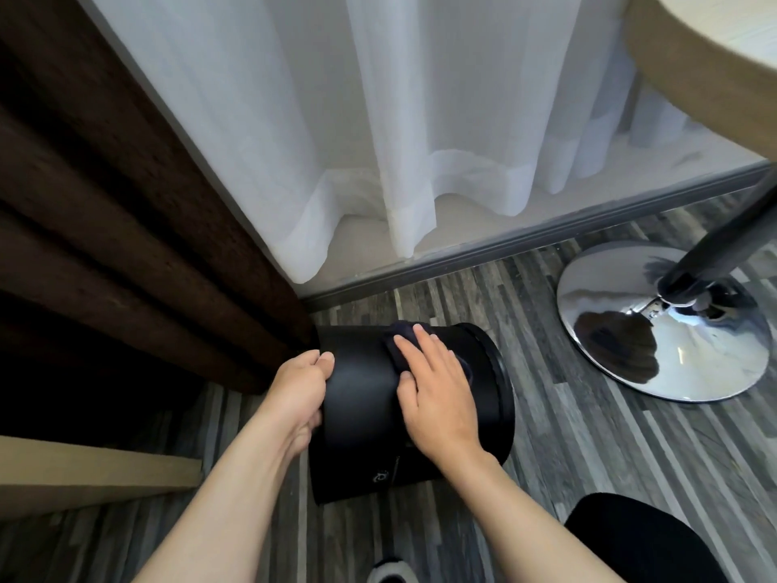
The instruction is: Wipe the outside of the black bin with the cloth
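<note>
The black bin (366,418) lies on its side on the floor, its rim to the right and its base to the left. My left hand (300,389) grips the base end and steadies it. My right hand (437,385) lies flat on the bin's upper wall, pressing a dark cloth (397,338) against it. Most of the cloth is hidden under my palm; only a dark fold shows past my fingertips and beside my hand.
A dark brown curtain (126,229) hangs at the left, a sheer white curtain (420,119) behind. A chrome table base (656,330) with a dark pole stands at the right on the grey wood floor. A wooden board (92,473) is at lower left; my dark-clad knee (639,540) is at lower right.
</note>
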